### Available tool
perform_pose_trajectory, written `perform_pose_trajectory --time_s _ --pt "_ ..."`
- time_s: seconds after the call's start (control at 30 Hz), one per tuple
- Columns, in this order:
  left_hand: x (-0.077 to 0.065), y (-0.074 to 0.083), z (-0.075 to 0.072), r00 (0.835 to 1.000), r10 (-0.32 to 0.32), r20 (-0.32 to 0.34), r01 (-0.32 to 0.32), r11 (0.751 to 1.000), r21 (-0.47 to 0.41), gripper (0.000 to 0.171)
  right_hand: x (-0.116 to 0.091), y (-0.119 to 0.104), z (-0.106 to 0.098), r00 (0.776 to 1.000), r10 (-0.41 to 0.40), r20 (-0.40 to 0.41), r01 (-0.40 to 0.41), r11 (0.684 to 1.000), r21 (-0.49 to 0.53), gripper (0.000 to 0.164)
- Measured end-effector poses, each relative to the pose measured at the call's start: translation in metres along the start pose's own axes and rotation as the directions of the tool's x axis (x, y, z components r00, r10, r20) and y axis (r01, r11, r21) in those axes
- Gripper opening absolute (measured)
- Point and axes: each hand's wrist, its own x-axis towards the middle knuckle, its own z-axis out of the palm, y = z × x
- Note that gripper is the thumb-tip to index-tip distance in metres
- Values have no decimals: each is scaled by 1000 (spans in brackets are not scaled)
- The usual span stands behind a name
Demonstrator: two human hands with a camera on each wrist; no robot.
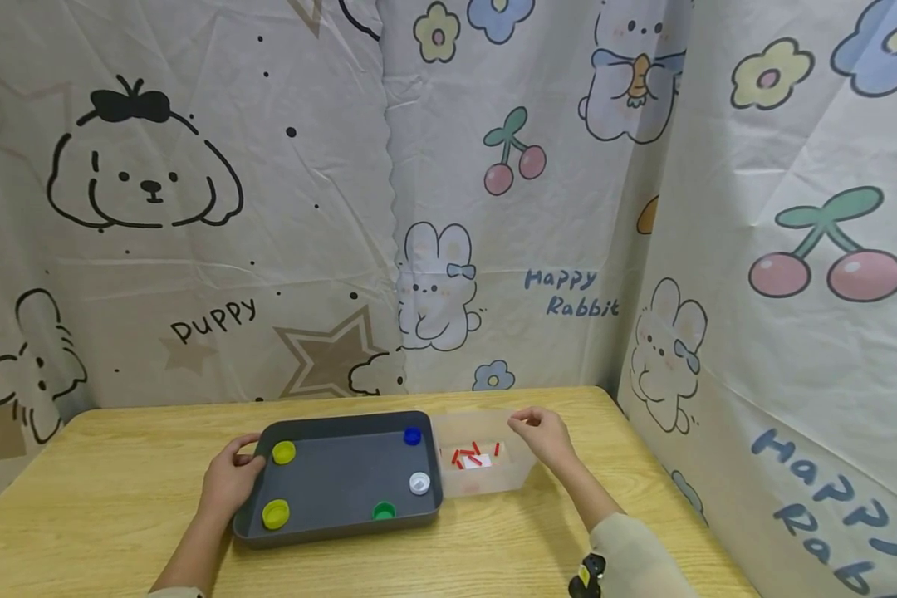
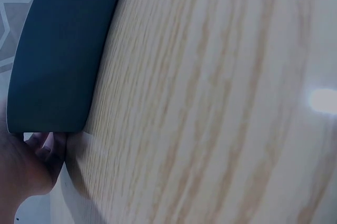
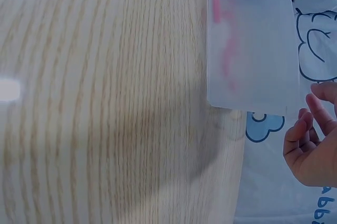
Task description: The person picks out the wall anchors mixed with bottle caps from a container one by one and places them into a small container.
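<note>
At the left end of the dark grey tray (image 1: 329,531), my left hand (image 1: 232,479) grips the wall, with the thumb near the rim and the fingers curled below its outer side in the left wrist view. In the tray's corners lie two yellow caps (image 1: 284,453), a blue cap (image 1: 413,436), a white cap (image 1: 419,483) and a green cap (image 1: 384,511). A translucent box (image 1: 486,486) stands against the tray's right end, holding several short red sticks (image 1: 467,455). By that box's far right rim is my right hand (image 1: 546,436), fingers loosely curled, nothing visible between thumb and forefinger.
A white label or paper (image 1: 478,462) shows in the box among the red sticks. The wooden table (image 1: 120,473) ends at a printed cloth curtain (image 1: 306,208) behind and to the right.
</note>
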Motion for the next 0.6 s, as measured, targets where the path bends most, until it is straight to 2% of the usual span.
perform_pose_trajectory --time_s 0.33,0.6 --pt "1 1 -2 1000 22 -4 -22 1000 20 47 5 -2 -3 1000 5 -10 -5 1000 19 24" --pt "1 0 -5 999 34 9 -34 999 36 55 5 -12 2 995 -93 -39 91 994 -58 23"
